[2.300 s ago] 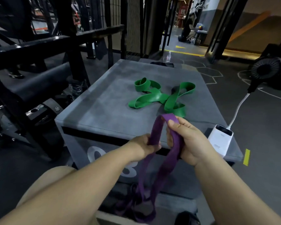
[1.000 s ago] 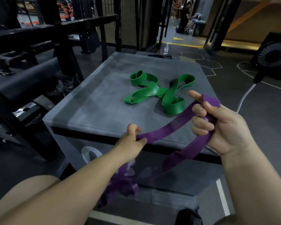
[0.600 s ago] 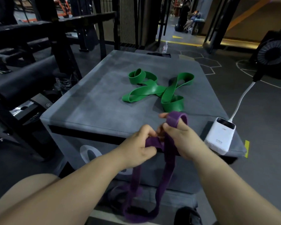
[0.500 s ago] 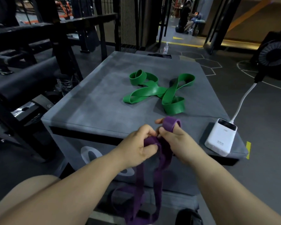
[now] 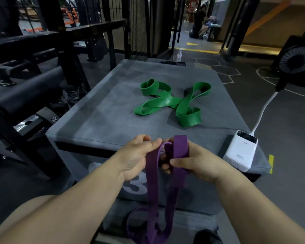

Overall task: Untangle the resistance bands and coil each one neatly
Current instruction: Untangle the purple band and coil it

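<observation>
Fingers [image 5: 156,142] of the left hand [image 5: 136,155] are pinched on the purple band [image 5: 152,184]. It's also looped over and gripped by the right hand [image 5: 199,162], at the worktop's [image 5: 102,120] 6 o'clock edge, with the rest dangling below. The green band [image 5: 167,103] is seen tangled toward 12 o'clock, and a power bank [image 5: 239,150] is parked at 4.
</observation>
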A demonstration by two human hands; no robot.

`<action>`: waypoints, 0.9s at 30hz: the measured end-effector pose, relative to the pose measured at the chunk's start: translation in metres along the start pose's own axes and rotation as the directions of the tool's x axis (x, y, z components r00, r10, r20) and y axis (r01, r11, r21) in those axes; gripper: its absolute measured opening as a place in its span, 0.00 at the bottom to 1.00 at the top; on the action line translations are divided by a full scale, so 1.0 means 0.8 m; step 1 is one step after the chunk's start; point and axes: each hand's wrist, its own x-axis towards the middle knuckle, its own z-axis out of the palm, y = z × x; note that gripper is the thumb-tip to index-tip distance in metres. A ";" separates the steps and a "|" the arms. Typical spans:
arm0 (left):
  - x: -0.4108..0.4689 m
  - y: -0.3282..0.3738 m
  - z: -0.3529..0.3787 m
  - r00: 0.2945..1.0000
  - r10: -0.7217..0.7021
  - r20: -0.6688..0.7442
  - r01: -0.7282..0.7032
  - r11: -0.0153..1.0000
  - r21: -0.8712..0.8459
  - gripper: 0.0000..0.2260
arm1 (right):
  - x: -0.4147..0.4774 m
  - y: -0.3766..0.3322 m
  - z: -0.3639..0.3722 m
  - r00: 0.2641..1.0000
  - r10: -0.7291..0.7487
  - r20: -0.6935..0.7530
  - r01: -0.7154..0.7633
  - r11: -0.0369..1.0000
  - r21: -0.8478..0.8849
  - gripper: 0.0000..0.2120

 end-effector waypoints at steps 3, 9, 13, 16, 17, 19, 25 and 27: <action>0.002 -0.001 -0.005 0.996 0.005 0.094 -0.022 0.983 0.180 0.22 | 0.003 0.005 0.001 0.982 -0.012 -0.188 -0.007 0.995 -0.102 0.06; 0.012 -0.028 -0.006 0.999 0.040 -0.012 -0.027 0.829 0.559 0.27 | 0.006 -0.001 0.015 0.911 -0.038 -0.412 0.025 0.999 -0.036 0.09; 0.012 -0.058 0.001 0.998 -0.063 -0.028 0.065 0.735 0.675 0.35 | 0.006 -0.012 0.008 0.830 -0.021 -0.558 0.068 0.996 0.063 0.07; 0.015 -0.067 0.000 0.995 -0.078 -0.056 0.094 0.660 0.746 0.36 | 0.002 -0.023 0.003 0.815 -0.068 -0.576 0.105 0.994 0.031 0.10; 0.016 -0.066 0.000 0.997 -0.066 -0.045 0.078 0.655 0.752 0.32 | 0.001 -0.024 0.001 0.808 -0.083 -0.583 0.108 0.994 0.008 0.11; 0.014 -0.057 0.002 1.000 -0.023 0.020 -0.001 0.629 0.777 0.20 | 0.002 -0.023 -0.001 0.793 -0.093 -0.601 0.105 0.994 -0.016 0.11; 0.007 -0.048 0.009 0.987 -0.109 0.120 0.015 0.795 0.606 0.07 | 0.003 -0.019 -0.004 0.768 -0.108 -0.632 0.078 0.994 -0.076 0.10; 0.006 -0.052 0.010 0.979 -0.153 0.137 0.067 0.868 0.492 0.09 | 0.003 -0.018 -0.005 0.757 -0.116 -0.643 0.061 0.992 -0.107 0.08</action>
